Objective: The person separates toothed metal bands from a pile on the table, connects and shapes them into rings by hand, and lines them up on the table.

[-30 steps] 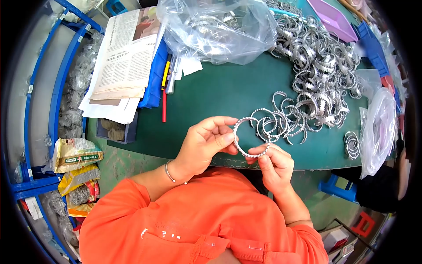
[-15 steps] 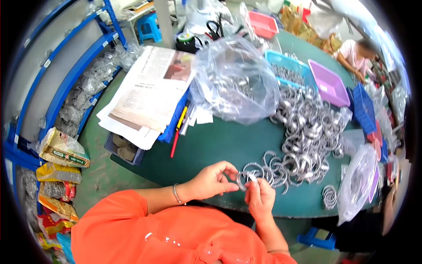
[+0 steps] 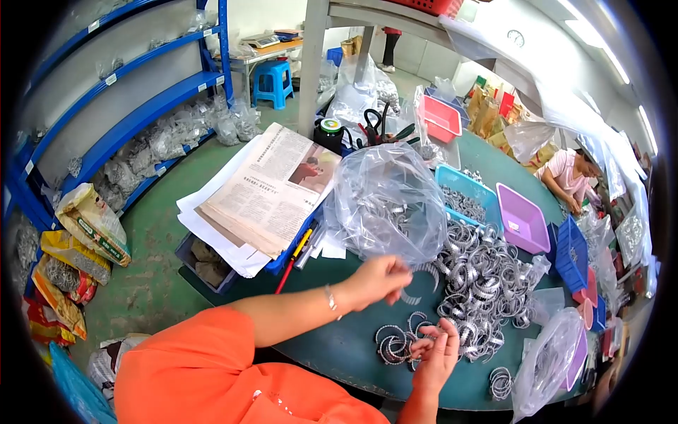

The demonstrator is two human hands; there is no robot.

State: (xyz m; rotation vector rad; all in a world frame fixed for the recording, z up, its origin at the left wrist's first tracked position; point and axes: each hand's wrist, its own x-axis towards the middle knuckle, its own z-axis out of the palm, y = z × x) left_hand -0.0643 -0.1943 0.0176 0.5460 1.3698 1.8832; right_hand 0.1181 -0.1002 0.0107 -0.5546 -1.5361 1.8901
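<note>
My left hand (image 3: 380, 283) is raised over the table, its fingers pinched on a curved, ridged metal ring (image 3: 426, 285) that looks blurred by motion. Below and to the right, my right hand (image 3: 438, 351) has its fingers apart and shows nothing held. It is beside a few loose rings (image 3: 394, 344) that lie on the green tabletop (image 3: 318, 290). A large heap of similar silver-grey rings (image 3: 480, 275) spreads just beyond my right hand. Nearer the table's edge lies a small coiled stack of rings (image 3: 501, 382).
A clear plastic bag (image 3: 385, 205) with metal pieces stands ahead, beside newspapers (image 3: 272, 191). Blue (image 3: 462, 185) and purple (image 3: 522, 212) trays sit behind the heap. Another clear bag (image 3: 547, 360) lies at the right edge. A person in pink (image 3: 565, 177) sits across the table.
My hands were together around a ring; now they are apart. My left hand has moved forward with a ring, and my right hand has opened. The view has tilted up.
</note>
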